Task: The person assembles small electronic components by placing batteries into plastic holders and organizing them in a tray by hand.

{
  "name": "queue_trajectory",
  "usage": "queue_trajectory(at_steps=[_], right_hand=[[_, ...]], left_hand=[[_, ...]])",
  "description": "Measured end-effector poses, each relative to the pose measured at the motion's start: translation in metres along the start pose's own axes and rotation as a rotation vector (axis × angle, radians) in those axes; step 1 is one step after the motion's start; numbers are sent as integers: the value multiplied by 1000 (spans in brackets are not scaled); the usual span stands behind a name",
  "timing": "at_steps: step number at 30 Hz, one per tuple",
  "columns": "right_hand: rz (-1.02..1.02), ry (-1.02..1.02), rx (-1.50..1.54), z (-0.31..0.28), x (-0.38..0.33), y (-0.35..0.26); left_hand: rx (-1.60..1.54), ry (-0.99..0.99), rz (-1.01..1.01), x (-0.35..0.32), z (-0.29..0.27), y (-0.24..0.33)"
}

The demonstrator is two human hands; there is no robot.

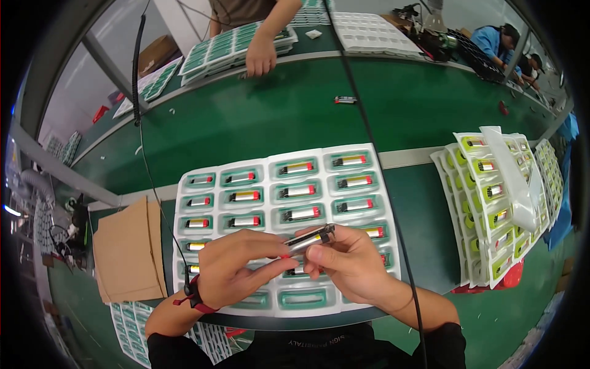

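Note:
In front of me both hands hold one small battery assembly (307, 241), with a silver body, a yellow stripe and a dark end, over a white blister tray (270, 209). My right hand (356, 261) pinches its dark end between thumb and fingers. My left hand (239, 264) is closed at the other end, fingertips on a small red part. Tray pockets hold several similar assemblies with red ends; a pocket (302, 299) near the front edge is empty. A dark wrist strap with a red band (195, 295) sits on my left wrist.
A green conveyor belt (246, 129) crosses beyond the tray, carrying one assembly (345, 99). Another person's hand (261, 56) reaches over its far side. Cardboard (129, 252) lies left; stacked filled trays (491, 203) stand right. A black cable (362, 111) hangs across the view.

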State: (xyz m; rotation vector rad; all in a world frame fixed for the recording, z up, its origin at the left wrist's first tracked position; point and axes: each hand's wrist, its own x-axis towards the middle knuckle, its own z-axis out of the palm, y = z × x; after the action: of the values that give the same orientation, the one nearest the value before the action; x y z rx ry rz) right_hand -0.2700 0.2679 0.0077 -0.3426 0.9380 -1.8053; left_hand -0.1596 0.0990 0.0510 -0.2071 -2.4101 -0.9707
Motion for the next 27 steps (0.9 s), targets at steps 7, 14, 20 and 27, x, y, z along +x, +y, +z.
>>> queue_trajectory(at_steps=[7,14,20,27], right_hand=[[-16,23,18,22,6,6],[216,-139,-30,14,5,-14],[358,-170,-13,11,4,-14],[398,-163,-15,7,3,-12]], left_hand=[[-37,47,-71,-23,-4,-3],[70,0,100,-3,-30,-18],[200,-136,438,-1,-30,-21],[259,-108,471,-5,-21,-15]])
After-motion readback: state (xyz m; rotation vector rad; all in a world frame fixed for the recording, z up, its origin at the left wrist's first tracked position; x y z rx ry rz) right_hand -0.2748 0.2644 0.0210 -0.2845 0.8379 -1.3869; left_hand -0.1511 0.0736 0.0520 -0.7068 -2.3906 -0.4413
